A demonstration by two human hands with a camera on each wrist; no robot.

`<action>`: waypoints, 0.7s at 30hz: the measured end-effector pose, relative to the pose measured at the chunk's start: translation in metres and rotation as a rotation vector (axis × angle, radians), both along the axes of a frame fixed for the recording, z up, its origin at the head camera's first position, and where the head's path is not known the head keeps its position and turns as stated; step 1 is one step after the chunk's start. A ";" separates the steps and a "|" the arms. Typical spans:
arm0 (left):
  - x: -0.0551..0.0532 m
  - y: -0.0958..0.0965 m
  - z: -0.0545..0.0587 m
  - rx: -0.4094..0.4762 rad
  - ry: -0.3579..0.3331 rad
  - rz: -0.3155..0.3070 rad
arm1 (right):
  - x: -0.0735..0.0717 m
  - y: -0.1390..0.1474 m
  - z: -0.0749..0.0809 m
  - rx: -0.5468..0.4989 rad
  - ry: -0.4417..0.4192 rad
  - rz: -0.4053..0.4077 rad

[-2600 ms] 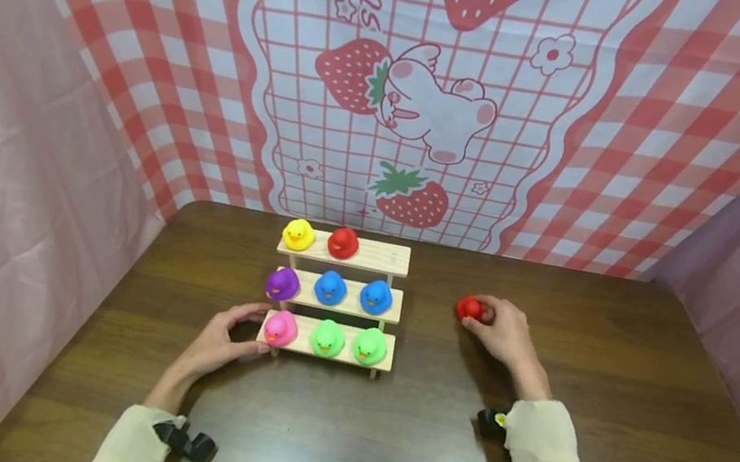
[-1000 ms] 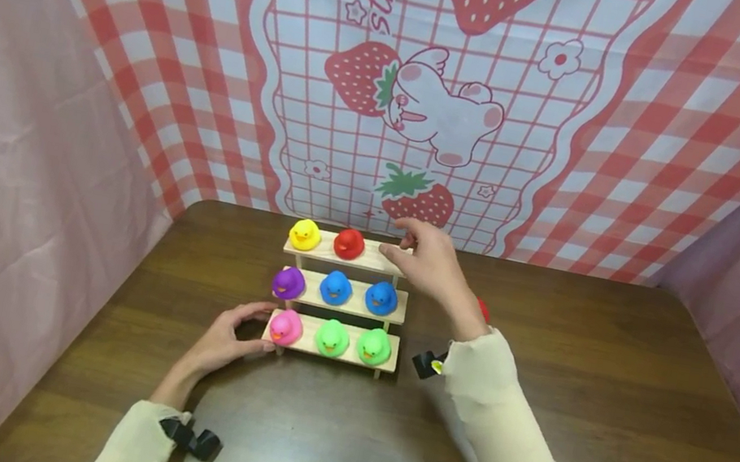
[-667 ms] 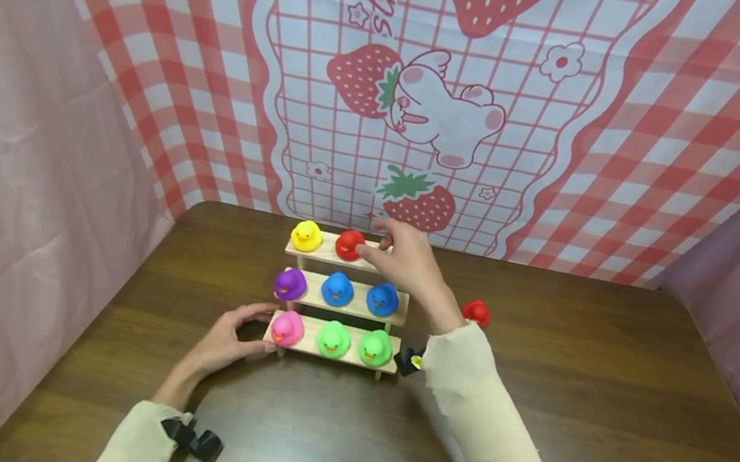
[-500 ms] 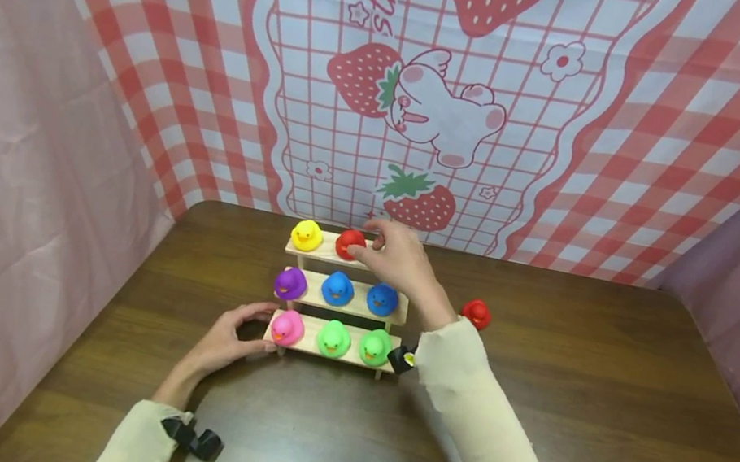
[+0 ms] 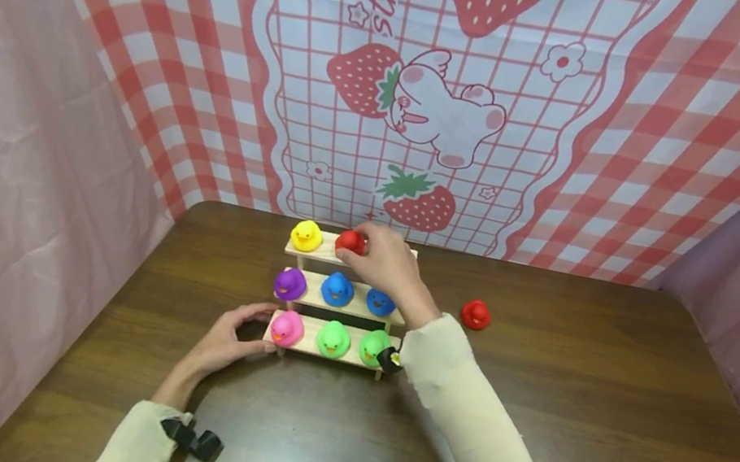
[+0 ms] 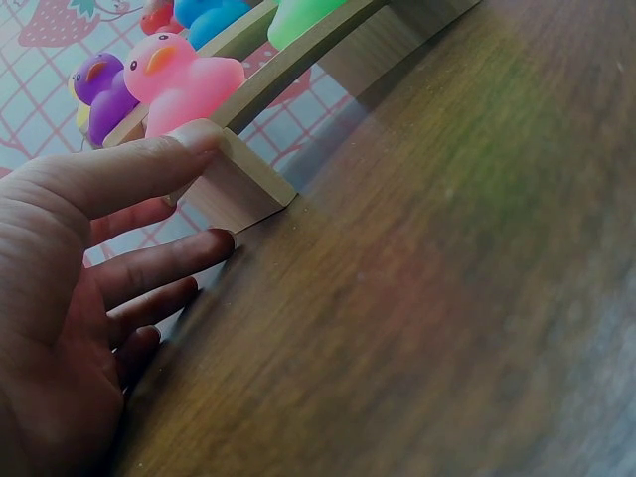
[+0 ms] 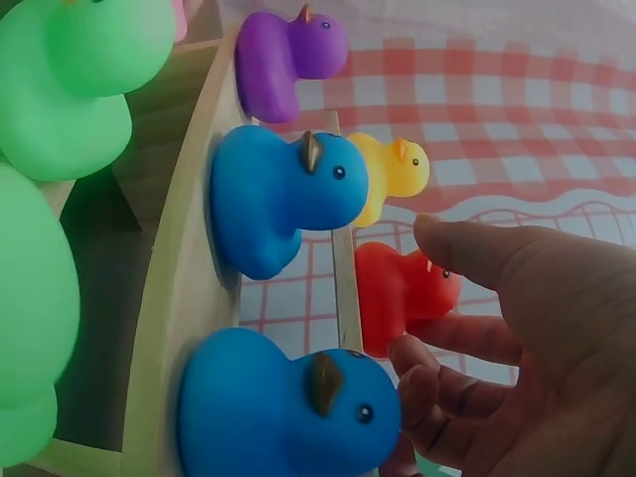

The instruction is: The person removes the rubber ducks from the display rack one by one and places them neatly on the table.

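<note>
Atop the rack, right-hand fingers partly hide a red duck.

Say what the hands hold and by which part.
The left hand grips the bottom shelf by its left end. The right hand curls round the top red duck from the right; firm grip unclear.

Right hand hides part of red duck; blue duck below that hand partly covered; right sleeve cut off.
</note>
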State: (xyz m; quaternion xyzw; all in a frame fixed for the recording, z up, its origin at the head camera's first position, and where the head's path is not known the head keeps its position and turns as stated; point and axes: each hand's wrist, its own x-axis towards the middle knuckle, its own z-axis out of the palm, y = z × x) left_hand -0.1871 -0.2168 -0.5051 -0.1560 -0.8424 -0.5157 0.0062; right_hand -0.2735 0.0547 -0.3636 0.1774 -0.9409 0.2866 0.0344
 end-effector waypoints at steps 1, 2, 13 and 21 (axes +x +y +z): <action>0.000 0.000 0.000 0.001 0.000 0.001 | 0.000 -0.001 0.000 0.009 0.005 -0.004; 0.000 0.000 0.000 0.002 -0.002 0.002 | 0.000 -0.001 0.000 0.016 0.008 -0.008; 0.002 0.001 0.000 0.017 -0.012 0.005 | 0.003 0.000 0.002 0.015 0.001 -0.024; 0.001 0.000 0.000 0.015 -0.005 0.005 | 0.007 0.014 0.006 -0.028 -0.007 -0.043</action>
